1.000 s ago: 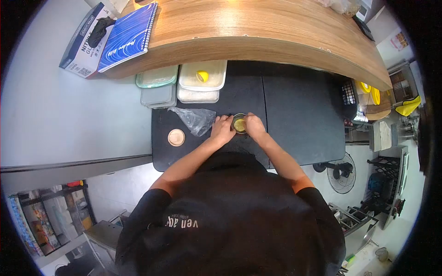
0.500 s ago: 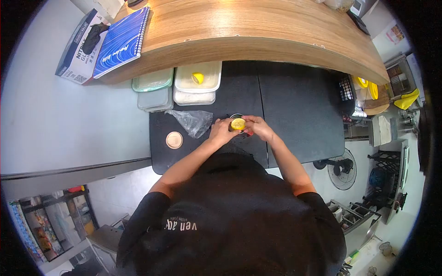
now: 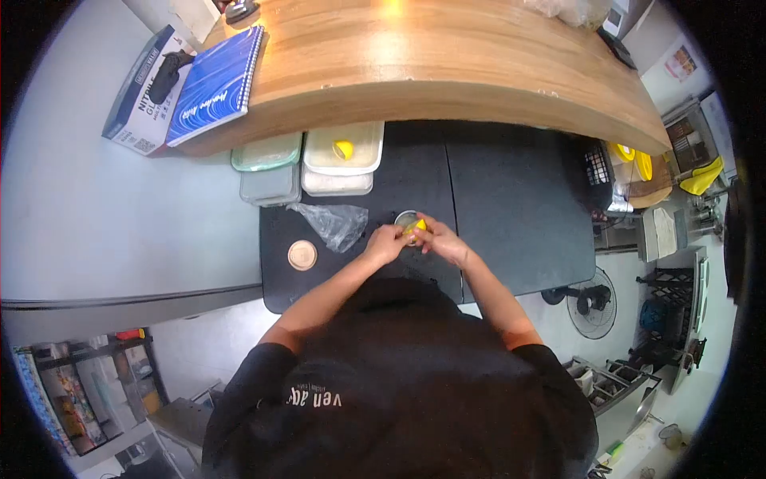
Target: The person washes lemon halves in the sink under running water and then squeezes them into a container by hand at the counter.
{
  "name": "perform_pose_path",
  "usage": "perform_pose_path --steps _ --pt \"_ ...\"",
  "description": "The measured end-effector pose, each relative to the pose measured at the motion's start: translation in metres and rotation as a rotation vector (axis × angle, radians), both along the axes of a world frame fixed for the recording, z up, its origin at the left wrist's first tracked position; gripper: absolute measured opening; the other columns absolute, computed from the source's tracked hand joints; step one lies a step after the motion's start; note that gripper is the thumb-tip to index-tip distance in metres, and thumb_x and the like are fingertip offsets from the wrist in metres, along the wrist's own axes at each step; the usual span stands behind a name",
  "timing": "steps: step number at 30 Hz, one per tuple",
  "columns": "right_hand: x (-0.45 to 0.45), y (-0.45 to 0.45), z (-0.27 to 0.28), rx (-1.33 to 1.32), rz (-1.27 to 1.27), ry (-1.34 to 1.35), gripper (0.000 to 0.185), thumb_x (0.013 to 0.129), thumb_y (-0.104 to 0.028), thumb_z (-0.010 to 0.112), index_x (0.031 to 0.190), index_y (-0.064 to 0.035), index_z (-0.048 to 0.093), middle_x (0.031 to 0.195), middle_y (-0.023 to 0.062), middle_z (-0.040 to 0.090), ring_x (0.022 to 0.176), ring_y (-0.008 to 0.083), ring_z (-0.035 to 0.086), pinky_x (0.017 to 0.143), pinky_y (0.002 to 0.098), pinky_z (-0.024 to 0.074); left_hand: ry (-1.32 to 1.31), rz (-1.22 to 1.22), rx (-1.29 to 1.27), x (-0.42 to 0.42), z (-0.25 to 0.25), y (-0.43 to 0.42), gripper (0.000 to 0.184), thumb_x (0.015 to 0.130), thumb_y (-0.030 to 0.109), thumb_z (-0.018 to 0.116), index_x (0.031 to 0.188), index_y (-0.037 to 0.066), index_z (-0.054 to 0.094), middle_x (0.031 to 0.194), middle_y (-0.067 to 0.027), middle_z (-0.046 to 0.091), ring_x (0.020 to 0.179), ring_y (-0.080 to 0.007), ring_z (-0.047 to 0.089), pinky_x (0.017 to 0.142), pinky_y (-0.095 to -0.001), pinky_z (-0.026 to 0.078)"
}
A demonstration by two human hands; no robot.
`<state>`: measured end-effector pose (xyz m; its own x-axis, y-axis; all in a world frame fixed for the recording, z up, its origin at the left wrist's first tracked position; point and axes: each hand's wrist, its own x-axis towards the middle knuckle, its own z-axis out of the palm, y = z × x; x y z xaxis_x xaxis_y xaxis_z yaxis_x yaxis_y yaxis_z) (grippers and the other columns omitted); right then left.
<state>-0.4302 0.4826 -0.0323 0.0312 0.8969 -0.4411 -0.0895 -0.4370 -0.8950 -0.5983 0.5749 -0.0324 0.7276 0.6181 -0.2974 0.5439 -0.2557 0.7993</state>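
Note:
A piece of yellow lemon (image 3: 420, 227) is held over a small round cup (image 3: 405, 217) on the black table (image 3: 519, 215). My right hand (image 3: 440, 242) is closed on the lemon from the right. From the left, my left hand (image 3: 385, 243) reaches the lemon and the cup's near side with its fingertips pressed together; whether they grip the lemon or the cup is not clear. The hands partly cover the cup. Left of them lie a clear plastic bag (image 3: 335, 226) and a round pale lid (image 3: 302, 255).
Lidded containers (image 3: 343, 164) stand at the back left, with a lemon half (image 3: 343, 149) on top. Above the table runs a wooden shelf (image 3: 447, 48) holding a blue notebook (image 3: 215, 86) and a glove box (image 3: 148, 100). A black basket (image 3: 598, 164) is at the right.
The lemon came up out of the cup, its cut face showing, and is now tilted between my hands with its yellow peel showing. The view has shifted slightly.

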Motion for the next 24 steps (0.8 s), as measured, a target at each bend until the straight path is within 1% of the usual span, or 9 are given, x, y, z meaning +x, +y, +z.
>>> perform_pose_path --steps 2,4,5,7,8,10,15,19,24 --pt "0.0 0.002 -0.008 -0.003 0.022 -0.006 0.068 0.096 -0.025 0.055 0.148 0.0014 0.019 0.091 0.0024 0.056 0.075 0.0064 0.05 0.062 0.0209 0.0472 -0.056 0.021 0.059 -0.001 -0.026 0.001 0.043 0.088 0.044 0.062 0.088 0.001 0.068 0.077 -0.0195 0.066 0.072 -0.0297 0.067 0.065 -0.0412 0.047" --pt "-0.003 0.007 0.015 -0.087 0.088 -0.24 0.07 0.094 -0.027 0.057 0.147 0.0021 0.022 0.098 0.0111 0.061 0.082 0.0164 0.059 0.069 0.0296 0.0514 0.01 0.028 0.058 0.001 -0.006 -0.002 0.04 0.087 0.042 0.064 0.086 0.002 0.068 0.077 -0.0181 0.067 0.073 -0.0307 0.067 0.066 -0.0398 0.048" --pt "-0.004 0.008 0.009 -0.075 0.084 -0.249 0.07 0.094 -0.027 0.057 0.147 0.0021 0.022 0.098 0.0111 0.061 0.082 0.0164 0.059 0.069 0.0296 0.0514 0.048 0.01 0.082 0.001 0.001 -0.002 0.036 0.085 0.039 0.065 0.087 0.003 0.069 0.079 -0.0179 0.067 0.075 -0.0311 0.067 0.066 -0.0397 0.048" --pt "-0.006 0.011 -0.013 0.173 0.057 -0.7 0.068 0.093 -0.029 0.056 0.144 0.0026 0.024 0.108 0.0243 0.061 0.094 0.0353 0.063 0.081 0.0417 0.0507 0.004 0.025 0.108 0.001 0.005 -0.004 0.03 0.081 0.03 0.068 0.095 0.004 0.068 0.087 -0.0176 0.068 0.083 -0.0323 0.067 0.071 -0.0395 0.05" --pt "-0.007 0.012 -0.013 0.184 0.055 -0.708 0.068 0.093 -0.029 0.056 0.144 0.0026 0.024 0.108 0.0243 0.061 0.094 0.0353 0.063 0.081 0.0417 0.0507 -0.004 0.026 0.12 0.001 0.003 -0.005 0.03 0.081 0.03 0.068 0.095 0.004 0.068 0.087 -0.0176 0.068 0.083 -0.0323 0.067 0.071 -0.0395 0.05" --pt "-0.009 0.014 -0.013 0.178 0.061 -0.808 0.065 0.093 -0.029 0.054 0.141 0.0039 0.026 0.116 0.0335 0.056 0.104 0.0472 0.057 0.086 0.0475 0.0481 -0.003 0.093 0.146 0.001 0.0 -0.004 0.032 0.08 0.026 0.067 0.103 0.003 0.065 0.093 -0.0166 0.069 0.088 -0.0322 0.067 0.075 -0.0394 0.051" --pt "-0.022 0.015 -0.004 0.16 0.195 -1.057 0.057 0.095 -0.026 0.048 0.139 0.0038 0.028 0.106 0.0304 0.058 0.09 0.0437 0.063 0.075 0.0495 0.053 0.105 0.061 0.216 -0.001 0.002 -0.001 0.044 0.079 0.024 0.066 0.118 0.004 0.059 0.1 -0.0133 0.069 0.098 -0.0325 0.064 0.087 -0.0409 0.05" --pt "-0.026 0.015 0.001 0.179 0.257 -1.132 0.053 0.095 -0.026 0.048 0.135 0.0045 0.033 0.107 0.0305 0.057 0.085 0.0421 0.065 0.068 0.0473 0.0552 0.095 0.076 0.203 -0.003 -0.002 -0.001 0.044 0.08 0.025 0.065 0.117 0.002 0.059 0.1 -0.0135 0.069 0.099 -0.0331 0.063 0.087 -0.0416 0.049" --pt "-0.022 0.021 -0.029 0.392 0.2 -1.228 0.038 0.092 -0.026 0.051 0.117 0.0032 0.047 0.096 0.0237 0.064 0.077 0.0387 0.067 0.063 0.0458 0.0556 0.079 0.076 0.245 0.0 -0.014 0.001 0.043 0.081 0.024 0.064 0.116 0.001 0.059 0.099 -0.0142 0.069 0.097 -0.0335 0.064 0.085 -0.0408 0.051"
